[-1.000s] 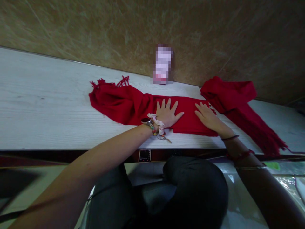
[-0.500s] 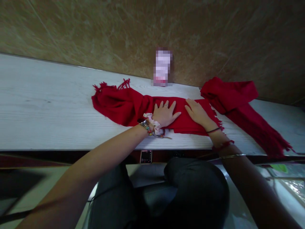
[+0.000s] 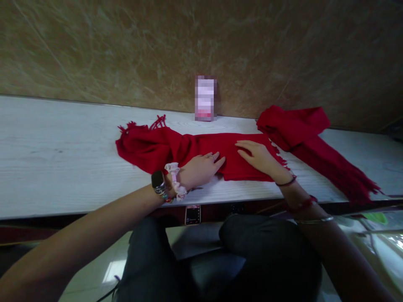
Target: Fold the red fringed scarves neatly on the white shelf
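A long red fringed scarf (image 3: 163,147) lies spread across the white wooden table (image 3: 56,147). My left hand (image 3: 201,167) rests on its near edge, turned on its side with fingers stretched out. My right hand (image 3: 256,155) lies flat on the scarf's right end, fingers out, next to the fringe. A second red scarf (image 3: 302,134) lies bunched to the right, its fringed tail running toward the table's front edge. My left wrist carries a watch, beads and a pink scrunchie.
A small pink box (image 3: 205,98) stands against the brown marbled wall (image 3: 126,46) behind the scarf. A small dark device (image 3: 192,214) sits under the table's front edge. My dark-trousered knees are below the table.
My left hand slid back toward the scarf's near edge and tipped onto its side. My right hand moved left along the scarf. The view shifted slightly.
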The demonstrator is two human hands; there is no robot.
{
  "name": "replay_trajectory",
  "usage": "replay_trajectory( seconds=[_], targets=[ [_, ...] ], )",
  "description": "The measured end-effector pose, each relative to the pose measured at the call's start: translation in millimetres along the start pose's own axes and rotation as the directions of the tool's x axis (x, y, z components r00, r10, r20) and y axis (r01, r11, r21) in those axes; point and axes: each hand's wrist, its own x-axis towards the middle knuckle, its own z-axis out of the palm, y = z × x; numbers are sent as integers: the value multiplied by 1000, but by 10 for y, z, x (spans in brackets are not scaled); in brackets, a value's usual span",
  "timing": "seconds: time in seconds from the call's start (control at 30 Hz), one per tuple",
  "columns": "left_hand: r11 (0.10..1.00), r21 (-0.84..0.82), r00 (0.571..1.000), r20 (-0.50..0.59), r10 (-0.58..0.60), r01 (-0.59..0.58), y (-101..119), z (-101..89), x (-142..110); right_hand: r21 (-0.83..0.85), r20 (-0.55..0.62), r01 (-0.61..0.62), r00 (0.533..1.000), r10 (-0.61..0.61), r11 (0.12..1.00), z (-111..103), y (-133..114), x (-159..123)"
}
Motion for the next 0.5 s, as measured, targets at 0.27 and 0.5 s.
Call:
replay_trajectory(
  seconds=[0.27,0.5],
  targets=[
    [993,48,994,8,-109,109,-18,-209,-64,27,248,155,956,-157,988,-162,-239,-258],
    [990,67,983,-145,-111,122,-106,-288,-85,-79,65,138,989,-133,987,-31,-227,-345]
  ],
)
